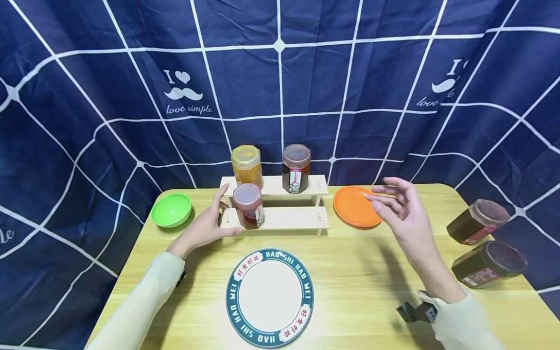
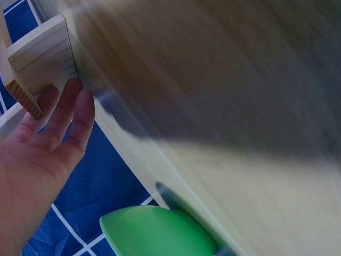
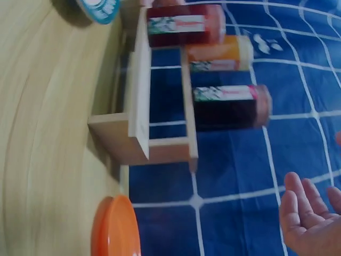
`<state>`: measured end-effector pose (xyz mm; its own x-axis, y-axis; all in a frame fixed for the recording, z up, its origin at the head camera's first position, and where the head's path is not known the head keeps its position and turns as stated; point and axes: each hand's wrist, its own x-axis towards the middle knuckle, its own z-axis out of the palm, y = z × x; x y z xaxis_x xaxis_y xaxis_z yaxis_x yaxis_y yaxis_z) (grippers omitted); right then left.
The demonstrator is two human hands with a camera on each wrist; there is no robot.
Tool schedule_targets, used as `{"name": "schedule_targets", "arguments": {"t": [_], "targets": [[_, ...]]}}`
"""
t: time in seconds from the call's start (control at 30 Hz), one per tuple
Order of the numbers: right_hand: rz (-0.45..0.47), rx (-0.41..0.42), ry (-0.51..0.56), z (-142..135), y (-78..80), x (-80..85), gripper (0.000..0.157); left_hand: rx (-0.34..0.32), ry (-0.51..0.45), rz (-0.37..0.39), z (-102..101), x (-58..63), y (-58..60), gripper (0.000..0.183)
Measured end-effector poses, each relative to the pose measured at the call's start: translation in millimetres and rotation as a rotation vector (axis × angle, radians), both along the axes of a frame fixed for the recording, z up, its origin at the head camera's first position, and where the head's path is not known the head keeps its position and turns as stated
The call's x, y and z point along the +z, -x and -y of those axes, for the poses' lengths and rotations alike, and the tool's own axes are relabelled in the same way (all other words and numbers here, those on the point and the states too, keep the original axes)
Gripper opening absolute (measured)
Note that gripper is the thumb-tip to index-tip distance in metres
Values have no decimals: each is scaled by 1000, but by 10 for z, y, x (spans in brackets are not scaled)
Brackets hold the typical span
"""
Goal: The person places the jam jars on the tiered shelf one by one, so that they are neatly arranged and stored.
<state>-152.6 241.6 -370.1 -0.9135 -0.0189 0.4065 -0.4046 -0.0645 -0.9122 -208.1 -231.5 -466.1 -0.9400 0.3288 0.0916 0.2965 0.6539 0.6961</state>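
Note:
My left hand (image 1: 205,224) is at the left end of a two-step wooden rack (image 1: 290,218), thumb and fingers spread beside a jar with dark red contents (image 1: 248,206) on the lower step. In the left wrist view its fingers lie by the rack's end board (image 2: 48,50); whether they touch it I cannot tell. A jar of yellow-orange contents (image 1: 246,167) and a dark jar with a label (image 1: 296,170) stand on the upper step. My right hand (image 1: 404,214) hovers in the air just right of an orange plate (image 1: 356,208), fingers loosely bent, holding nothing.
A green bowl (image 1: 171,210) sits at the table's back left. In front of the rack lies a white plate with a teal rim (image 1: 270,335). Two dark jars (image 1: 478,221) stand at the right edge. A blue checked cloth (image 1: 315,82) hangs behind the table.

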Motion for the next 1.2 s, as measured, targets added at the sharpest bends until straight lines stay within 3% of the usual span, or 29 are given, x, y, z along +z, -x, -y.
{"name": "schedule_targets", "arguments": {"t": [0.23,0.37,0.8,0.93,1.03,1.2], "targets": [[-26,-42,110,-382,-163,-28,50,-2,-1,2,8,-6,-2,131],[-35,-112,153,-600,-271,-73,53,0,-1,1,2,-7,-5,131],[-74,-550,284,-1186,-581,-272,62,5,-4,10,-2,2,-9,131],[9,-729,224,-1302,-644,-323,62,3,-7,10,2,-2,-7,131],[133,-856,138,-1376,-690,-365,67,3,-10,12,2,1,-8,131],[276,-956,115,-1486,-742,-465,77,3,-12,14,-2,15,-15,131]]}}
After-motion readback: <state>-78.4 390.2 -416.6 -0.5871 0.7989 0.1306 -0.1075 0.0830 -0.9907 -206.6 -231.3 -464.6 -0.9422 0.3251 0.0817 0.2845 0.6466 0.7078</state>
